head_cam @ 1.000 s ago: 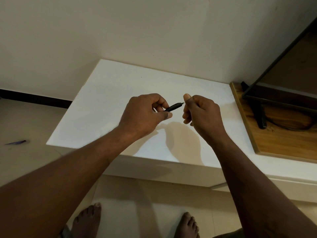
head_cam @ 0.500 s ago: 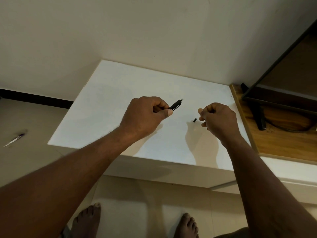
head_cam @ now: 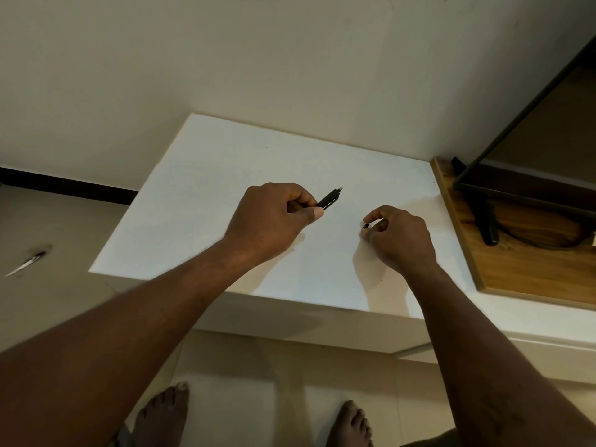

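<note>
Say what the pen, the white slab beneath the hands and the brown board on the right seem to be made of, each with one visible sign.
Pen: probably plastic, matte black barrel with a pale tip. White slab: smooth, even white, thick edge; perhaps laminate or stone, unclear. Brown board: wood or veneer, with visible grain and slight sheen.

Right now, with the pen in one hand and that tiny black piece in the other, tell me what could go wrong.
1. The small black piece is pinched only at the fingertips of the right hand; it could slip and roll off the white tabletop onto the floor.
2. The left hand grips the pen at one end; with a part off, something inside might fall out if it tips.
</note>
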Demonstrator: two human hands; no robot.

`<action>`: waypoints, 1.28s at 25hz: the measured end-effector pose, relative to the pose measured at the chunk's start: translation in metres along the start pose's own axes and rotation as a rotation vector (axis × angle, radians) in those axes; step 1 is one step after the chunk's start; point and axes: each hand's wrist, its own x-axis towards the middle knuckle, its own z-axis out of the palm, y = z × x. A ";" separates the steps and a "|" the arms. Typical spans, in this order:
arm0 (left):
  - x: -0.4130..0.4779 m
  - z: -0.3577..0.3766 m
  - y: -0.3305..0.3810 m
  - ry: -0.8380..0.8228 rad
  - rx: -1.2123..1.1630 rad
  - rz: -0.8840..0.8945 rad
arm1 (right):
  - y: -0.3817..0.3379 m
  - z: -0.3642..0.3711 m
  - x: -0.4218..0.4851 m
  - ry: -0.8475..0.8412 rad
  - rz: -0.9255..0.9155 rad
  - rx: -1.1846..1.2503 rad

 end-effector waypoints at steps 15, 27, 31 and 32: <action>0.001 0.002 -0.001 0.000 0.018 0.033 | -0.046 -0.031 -0.017 -0.121 -0.078 0.816; 0.003 0.002 -0.004 0.001 0.027 0.023 | -0.044 -0.026 -0.014 -0.126 -0.079 0.769; 0.002 0.001 -0.005 -0.001 0.026 0.025 | -0.045 -0.024 -0.014 -0.135 -0.098 0.749; 0.002 0.001 -0.005 -0.001 0.027 0.025 | -0.045 -0.023 -0.014 -0.135 -0.102 0.747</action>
